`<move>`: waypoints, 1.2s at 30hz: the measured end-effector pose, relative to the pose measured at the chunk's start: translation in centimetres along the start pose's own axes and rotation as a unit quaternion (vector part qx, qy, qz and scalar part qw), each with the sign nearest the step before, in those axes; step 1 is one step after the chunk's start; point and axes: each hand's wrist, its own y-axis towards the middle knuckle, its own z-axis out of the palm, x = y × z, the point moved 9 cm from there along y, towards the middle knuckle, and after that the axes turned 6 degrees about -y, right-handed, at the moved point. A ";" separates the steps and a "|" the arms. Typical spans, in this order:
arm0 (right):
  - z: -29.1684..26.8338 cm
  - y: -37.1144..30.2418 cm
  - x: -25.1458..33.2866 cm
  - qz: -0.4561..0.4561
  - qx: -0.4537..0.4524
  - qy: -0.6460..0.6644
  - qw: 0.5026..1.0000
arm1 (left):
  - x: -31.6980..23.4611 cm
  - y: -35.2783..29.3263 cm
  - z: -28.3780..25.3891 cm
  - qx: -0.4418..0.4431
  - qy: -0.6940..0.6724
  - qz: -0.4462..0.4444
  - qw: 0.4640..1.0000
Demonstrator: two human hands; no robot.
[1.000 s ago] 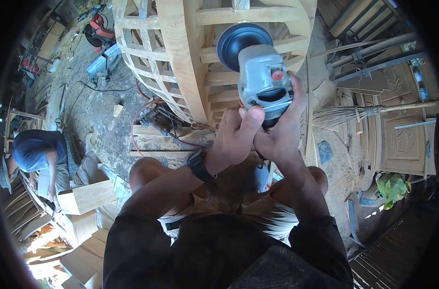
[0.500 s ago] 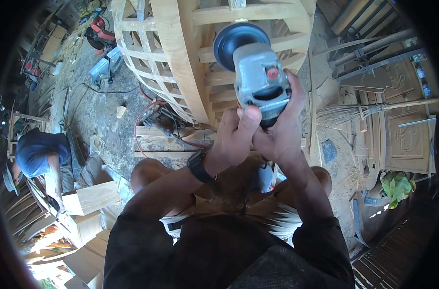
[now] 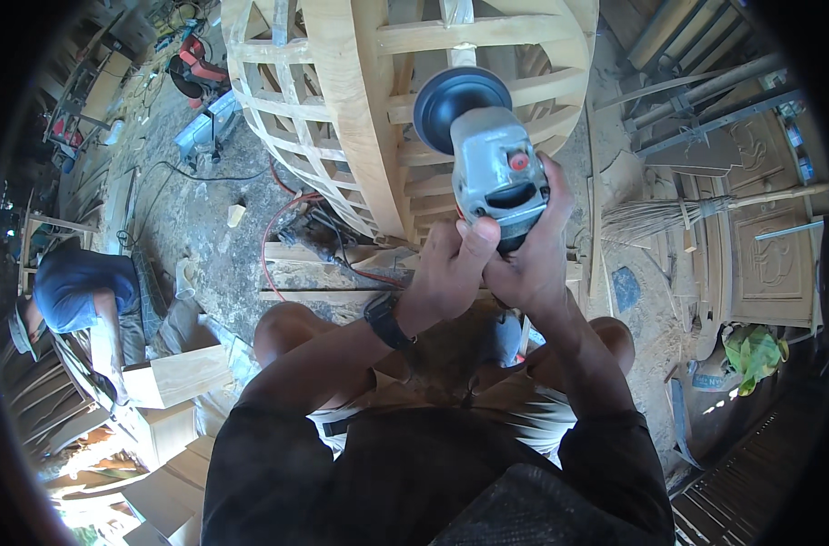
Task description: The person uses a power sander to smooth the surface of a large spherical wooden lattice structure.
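Both hands grip a grey angle grinder [image 3: 494, 155] with a round dark disc [image 3: 461, 107] at its far end. My left hand [image 3: 449, 264], with a watch on its wrist, closes on the tool's near left side, thumb on top. Around its right and rear side wraps my right hand [image 3: 535, 259]; some of its fingers are hidden beneath the tool. The disc lies over the curved wooden lattice frame [image 3: 355, 109], close to its cross slats. Whether the disc touches the wood I cannot tell.
On the left a person [image 3: 87, 296] bends over wooden boxes [image 3: 182, 378]. A red-and-black saw [image 3: 196, 68] stands at the far left. Cables [image 3: 267, 241] cross the floor near my knees. To the right lie a straw broom [image 3: 665, 217] and carved panels [image 3: 769, 264].
In the picture, the grinder and both hands have shifted slightly down and right. The wooden frame also appears a little lower and farther right. Both hands keep their grip.
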 end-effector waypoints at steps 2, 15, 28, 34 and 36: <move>-0.1 -0.6 -0.7 0.010 -0.007 0.020 1.000 | -0.2 -0.3 0.4 0.014 0.024 -0.005 1.000; -1.1 1.0 -1.1 0.001 -0.043 0.017 0.999 | -1.9 1.8 0.9 0.008 0.050 0.004 0.999; -2.5 -3.9 -2.1 -0.050 -0.076 -0.060 0.994 | 1.8 -0.9 4.3 0.114 0.011 -0.047 0.992; -2.4 -2.5 -1.6 -0.085 -0.093 -0.126 0.984 | 1.2 0.2 3.2 0.093 0.057 -0.029 0.994; -1.7 -1.9 -1.7 -0.090 -0.087 -0.115 0.985 | 1.2 0.5 2.4 0.085 0.069 -0.030 0.994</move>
